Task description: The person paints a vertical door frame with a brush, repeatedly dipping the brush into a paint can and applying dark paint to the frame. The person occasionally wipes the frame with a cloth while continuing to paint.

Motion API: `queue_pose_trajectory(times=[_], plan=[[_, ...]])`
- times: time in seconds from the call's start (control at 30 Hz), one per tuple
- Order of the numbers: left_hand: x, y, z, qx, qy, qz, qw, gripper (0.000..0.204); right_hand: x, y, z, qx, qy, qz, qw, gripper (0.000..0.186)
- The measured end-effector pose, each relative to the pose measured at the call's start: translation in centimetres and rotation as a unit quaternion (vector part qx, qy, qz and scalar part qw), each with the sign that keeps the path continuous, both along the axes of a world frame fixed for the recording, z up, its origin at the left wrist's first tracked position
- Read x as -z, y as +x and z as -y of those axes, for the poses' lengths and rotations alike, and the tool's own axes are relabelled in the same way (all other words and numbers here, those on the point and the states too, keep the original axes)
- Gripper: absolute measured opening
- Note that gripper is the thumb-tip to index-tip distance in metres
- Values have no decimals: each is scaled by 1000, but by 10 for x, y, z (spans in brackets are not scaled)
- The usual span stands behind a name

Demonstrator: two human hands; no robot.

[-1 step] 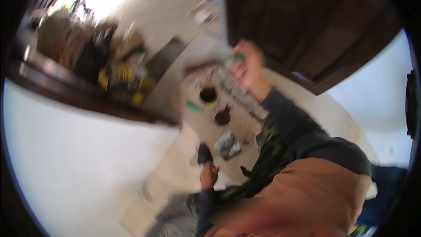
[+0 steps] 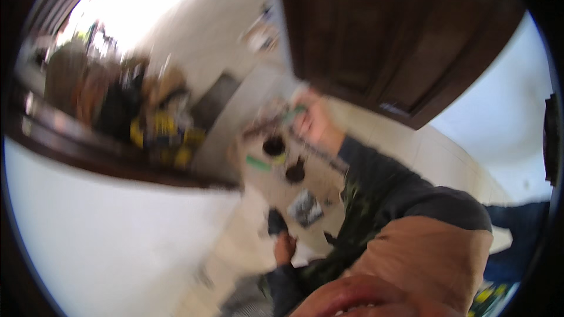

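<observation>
In front of me lies a pale panel or mat [image 2: 329, 214] with two dark round spots, the farther spot [image 2: 274, 145] and the nearer spot [image 2: 295, 171]; holes or dark discs, I cannot tell. My right hand [image 2: 317, 120] is raised over its far end, with fingers closed round a small green object [image 2: 295, 113], blurred by motion. My left hand [image 2: 285, 249], low by the near left side, is closed at one end of a black object [image 2: 276, 222] whose kind is unclear. A green strip [image 2: 258, 163] and a grey-and-white square piece [image 2: 305, 208] rest on the pale surface.
A dark wooden door [image 2: 376, 41] stands at the far right. Left of me is a white wall [image 2: 111, 235]. Beyond it are blurred bags and bundles, including a yellow-and-black one [image 2: 161, 132], and a dark grey mat [image 2: 216, 100]. Dark blue cloth [image 2: 520, 235] shows at right.
My view has shifted, so most of the scene sits lower. My right hand, with the green object, has come slightly closer to the pale surface. My left hand keeps its place beside the black object.
</observation>
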State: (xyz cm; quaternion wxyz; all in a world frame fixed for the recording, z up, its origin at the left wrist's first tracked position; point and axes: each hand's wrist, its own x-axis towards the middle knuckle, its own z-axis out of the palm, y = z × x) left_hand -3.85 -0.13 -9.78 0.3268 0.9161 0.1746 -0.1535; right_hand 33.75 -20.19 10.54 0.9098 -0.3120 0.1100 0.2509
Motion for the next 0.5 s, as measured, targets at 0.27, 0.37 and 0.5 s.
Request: queue_pose_trajectory(times=[0.27,0.37,0.5], plan=[[-54,-56,39,187,-16,-128,974,32,-12,-157,-1,-91,-47,-307,946,35],[-124,-55,41,158,-35,-95,982,35,-96,-223,15,-95,52,-276,955,34],[-240,-85,49,213,0,-89,973,45,-221,-297,47,-21,11,-350,936,35]])
